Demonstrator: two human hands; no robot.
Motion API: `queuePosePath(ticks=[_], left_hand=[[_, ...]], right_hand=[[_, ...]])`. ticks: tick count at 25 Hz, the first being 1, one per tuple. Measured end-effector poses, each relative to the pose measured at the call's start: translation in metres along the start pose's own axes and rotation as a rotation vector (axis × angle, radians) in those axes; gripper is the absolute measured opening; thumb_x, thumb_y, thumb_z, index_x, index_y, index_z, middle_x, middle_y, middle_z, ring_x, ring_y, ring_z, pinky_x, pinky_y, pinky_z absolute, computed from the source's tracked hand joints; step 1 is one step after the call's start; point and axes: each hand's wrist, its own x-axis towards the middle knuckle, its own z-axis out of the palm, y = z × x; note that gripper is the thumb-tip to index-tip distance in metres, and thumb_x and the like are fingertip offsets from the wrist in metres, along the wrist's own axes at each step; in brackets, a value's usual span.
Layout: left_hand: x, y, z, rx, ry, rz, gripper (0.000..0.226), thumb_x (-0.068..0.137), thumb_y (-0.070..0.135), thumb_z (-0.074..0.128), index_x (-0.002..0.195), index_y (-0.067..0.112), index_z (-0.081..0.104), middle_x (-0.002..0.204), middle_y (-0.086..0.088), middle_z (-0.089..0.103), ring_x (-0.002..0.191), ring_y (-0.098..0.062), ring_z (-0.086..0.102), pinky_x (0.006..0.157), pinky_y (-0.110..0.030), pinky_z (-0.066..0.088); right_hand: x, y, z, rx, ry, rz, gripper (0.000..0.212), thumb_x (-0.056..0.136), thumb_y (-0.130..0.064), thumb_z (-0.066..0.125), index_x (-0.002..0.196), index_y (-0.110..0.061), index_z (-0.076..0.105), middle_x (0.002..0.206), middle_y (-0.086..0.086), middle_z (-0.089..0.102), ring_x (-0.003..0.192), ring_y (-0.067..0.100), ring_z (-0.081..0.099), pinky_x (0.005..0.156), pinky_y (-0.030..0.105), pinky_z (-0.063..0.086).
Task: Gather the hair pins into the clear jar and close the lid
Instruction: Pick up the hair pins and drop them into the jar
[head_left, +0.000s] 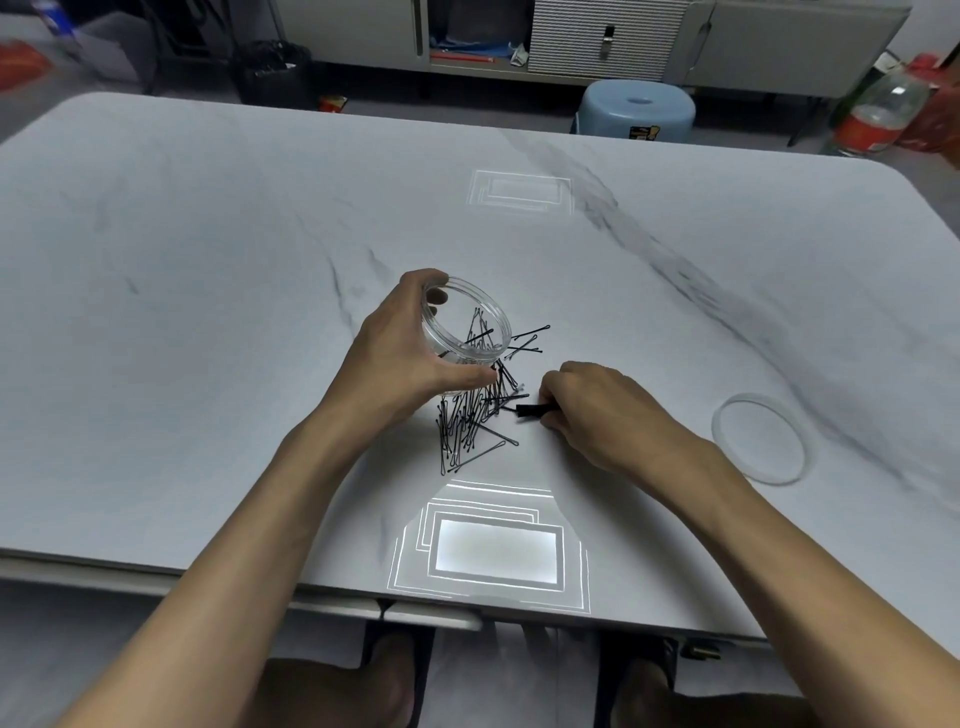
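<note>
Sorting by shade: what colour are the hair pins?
Black, seen in the head view: hair pins.

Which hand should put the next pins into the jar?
Probably the right hand: it already pinches a small bunch of hair pins beside the pile. The left hand is busy holding the clear jar tilted, mouth open.
</note>
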Motion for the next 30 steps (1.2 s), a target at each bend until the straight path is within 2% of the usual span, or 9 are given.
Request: queuePosePath(ticks=[4,7,9,13,16,20,23,27,30], left_hand=[[0.000,0.001,0.000,-0.010,-0.011,0.000,0.095,0.055,0.034,0.093,0.136,0.025,0.043,0.126,0.007,0.056,0.116,-0.011,0.053,0.091,-0.025,0.040],[0.000,0.002,0.001,-0.008,-0.014,0.002,0.095,0.055,0.035,0.093,0.136,0.025,0.043,0.126,0.007,0.056,0.115,-0.011,0.053,0.090,-0.024,0.040],[0.001,0.002,0.002,-0.005,-0.016,0.001,0.095,0.055,0.034,0.093,0.135,0.024,0.044,0.126,0.006,0.056,0.115,-0.011,0.053,0.090,-0.024,0.040],[0.000,0.002,0.005,0.020,-0.036,0.015,0.095,0.055,0.034,0.093,0.135,0.024,0.043,0.127,0.005,0.055,0.116,-0.011,0.053,0.093,-0.025,0.041],[-0.001,0.005,0.011,0.071,-0.087,0.052,0.096,0.054,0.036,0.092,0.135,0.024,0.042,0.129,0.005,0.054,0.119,-0.010,0.052,0.098,-0.029,0.042],[-0.004,0.010,0.022,0.078,-0.164,0.092,0.096,0.051,0.041,0.089,0.134,0.029,0.042,0.127,0.010,0.055,0.118,-0.008,0.052,0.099,-0.034,0.044],[-0.005,0.012,0.026,0.046,-0.184,0.097,0.094,0.049,0.043,0.086,0.132,0.031,0.043,0.125,0.012,0.056,0.117,-0.007,0.053,0.097,-0.034,0.045],[-0.005,0.013,0.025,-0.012,-0.174,0.089,0.090,0.049,0.041,0.087,0.129,0.030,0.045,0.122,0.012,0.057,0.116,-0.005,0.054,0.095,-0.024,0.044],[-0.003,0.011,0.022,-0.027,-0.153,0.078,0.094,0.051,0.038,0.091,0.132,0.027,0.045,0.125,0.008,0.058,0.118,-0.007,0.054,0.098,-0.027,0.044]], right_hand=[[-0.005,0.003,-0.001,-0.035,-0.012,-0.060,0.021,0.099,-0.027,0.046,0.102,-0.009,0.057,0.100,0.008,0.059,0.091,0.030,0.055,0.073,0.041,0.046],[-0.004,0.011,-0.009,0.077,0.046,-0.008,0.010,0.098,-0.023,0.047,0.099,-0.013,0.050,0.089,0.009,0.062,0.077,0.033,0.053,0.064,0.040,0.042],[-0.003,0.018,-0.014,0.208,0.107,0.061,0.002,0.097,-0.018,0.046,0.095,-0.019,0.047,0.079,0.005,0.065,0.069,0.031,0.054,0.061,0.040,0.045],[0.000,0.026,-0.025,0.507,0.254,0.188,0.012,0.096,-0.015,0.050,0.088,-0.023,0.054,0.069,-0.007,0.065,0.059,0.014,0.054,0.059,0.031,0.044],[0.004,0.014,-0.039,0.640,0.350,0.128,0.011,0.093,-0.016,0.059,0.087,-0.026,0.061,0.065,-0.011,0.067,0.052,0.006,0.046,0.054,0.019,0.037],[0.008,-0.008,-0.047,0.565,0.220,-0.030,0.013,0.085,-0.013,0.069,0.093,-0.022,0.072,0.074,-0.009,0.071,0.065,-0.006,0.059,0.063,0.007,0.040],[0.010,-0.011,-0.051,0.558,0.173,-0.039,0.025,0.083,-0.008,0.072,0.104,-0.020,0.073,0.077,-0.006,0.071,0.059,-0.002,0.060,0.064,0.010,0.043],[0.009,-0.014,-0.054,0.696,0.205,-0.058,0.032,0.082,0.005,0.069,0.107,-0.014,0.073,0.087,-0.001,0.073,0.075,0.000,0.067,0.074,0.007,0.047],[0.013,-0.013,-0.052,0.791,0.327,-0.051,0.030,0.083,0.005,0.066,0.101,-0.017,0.073,0.091,-0.007,0.074,0.080,0.000,0.069,0.076,0.010,0.049]])
